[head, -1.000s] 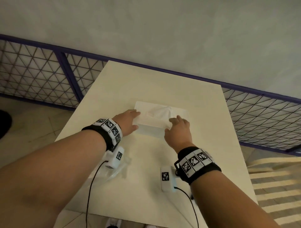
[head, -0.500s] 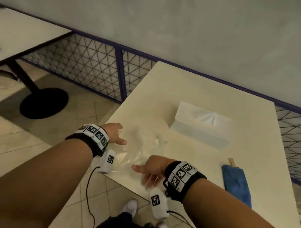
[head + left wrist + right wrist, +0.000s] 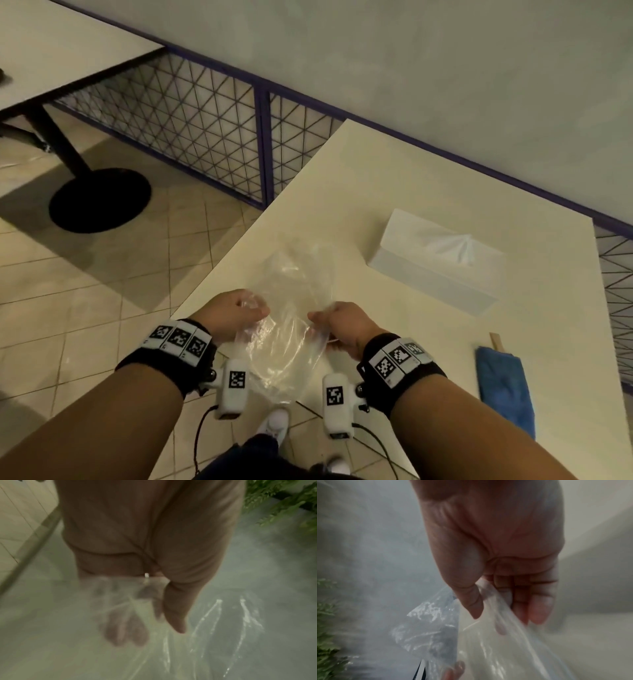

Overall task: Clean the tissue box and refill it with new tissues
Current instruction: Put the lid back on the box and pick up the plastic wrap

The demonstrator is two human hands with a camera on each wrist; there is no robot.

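A white tissue box (image 3: 435, 262) with a tissue sticking out of its top slot sits on the cream table (image 3: 394, 192), far right of my hands. At the table's near left corner both hands hold a crumpled clear plastic wrapper (image 3: 291, 329). My left hand (image 3: 236, 313) grips its left edge, my right hand (image 3: 342, 325) its right edge. In the left wrist view the fingers (image 3: 126, 631) show through the wrapper (image 3: 214, 635) with the thumb over it. In the right wrist view thumb and fingers (image 3: 537, 608) pinch the wrapper (image 3: 488, 635).
A folded blue cloth (image 3: 507, 387) lies at the table's near right, with a wooden stick (image 3: 496, 341) at its far end. A purple mesh fence (image 3: 212, 126) runs along the wall behind. Another table with a black round base (image 3: 99, 198) stands on the tiled floor to the left.
Both hands left the tissue box, came back to the near left corner and took hold of the clear wrapper, lifting it. The view swung left.
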